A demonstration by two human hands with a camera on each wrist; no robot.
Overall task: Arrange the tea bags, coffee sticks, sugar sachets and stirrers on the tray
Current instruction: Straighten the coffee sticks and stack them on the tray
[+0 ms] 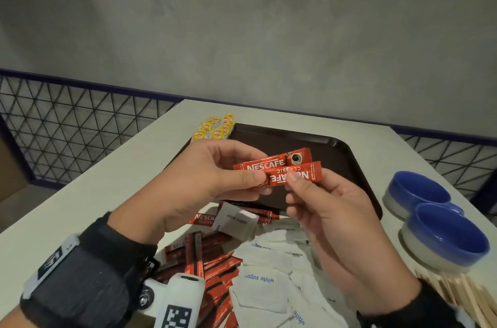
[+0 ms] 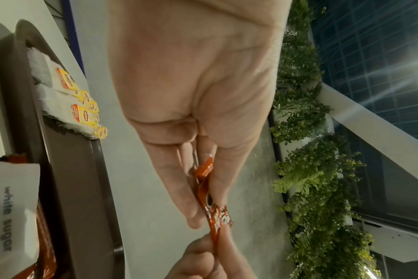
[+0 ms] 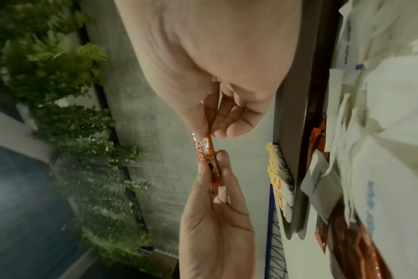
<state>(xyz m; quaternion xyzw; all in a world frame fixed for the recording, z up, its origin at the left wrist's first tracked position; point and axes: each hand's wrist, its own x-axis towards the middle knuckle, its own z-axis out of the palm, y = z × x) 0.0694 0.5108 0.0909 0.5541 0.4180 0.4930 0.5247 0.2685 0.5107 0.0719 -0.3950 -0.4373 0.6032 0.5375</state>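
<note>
1. done so far: only the lipton tea bags (image 1: 215, 127) lie in rows at the brown tray (image 1: 336, 155)'s far left corner.
2. left hand (image 1: 207, 180) and right hand (image 1: 330, 206) each pinch one of two nescafe coffee sticks (image 1: 279, 170) above the tray.
3. left to place: loose coffee sticks (image 1: 212, 266), white sugar sachets (image 1: 266, 276), wooden stirrers (image 1: 457, 295).
4. the tray's middle and right look free; two blue bowls (image 1: 441, 223) sit near its right rim.
</note>
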